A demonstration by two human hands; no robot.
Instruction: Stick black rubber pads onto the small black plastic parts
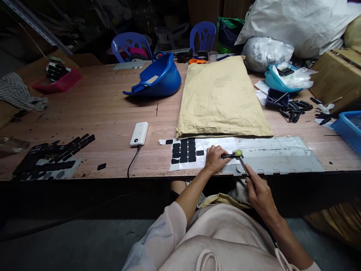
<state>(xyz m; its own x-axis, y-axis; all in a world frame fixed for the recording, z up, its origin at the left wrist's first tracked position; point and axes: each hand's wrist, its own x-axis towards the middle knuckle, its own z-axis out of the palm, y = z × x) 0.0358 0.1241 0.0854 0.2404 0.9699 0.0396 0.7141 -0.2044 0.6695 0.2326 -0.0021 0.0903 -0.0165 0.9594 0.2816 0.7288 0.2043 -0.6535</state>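
My left hand (214, 159) is closed on a small dark elongated piece (226, 156) near the table's front edge. My right hand (260, 191) grips the handle of a small hammer (242, 162) with a round yellowish head. That head meets the far end of the dark piece; whether it is touching or just above cannot be made out. Under the left hand lies a white sheet (216, 145) bearing rows of black rounded stickers (184, 150). A grey flat plate (282, 152) extends to the right beneath the hammer.
A tan sack (220, 98) lies behind the sheet. Left of it are a white power bank (139, 133) with a cable and a tilted blue basin (160, 77). Black pieces (296, 111) and a blue tray (349, 126) are at right; black strips (75, 146) lie at far left.
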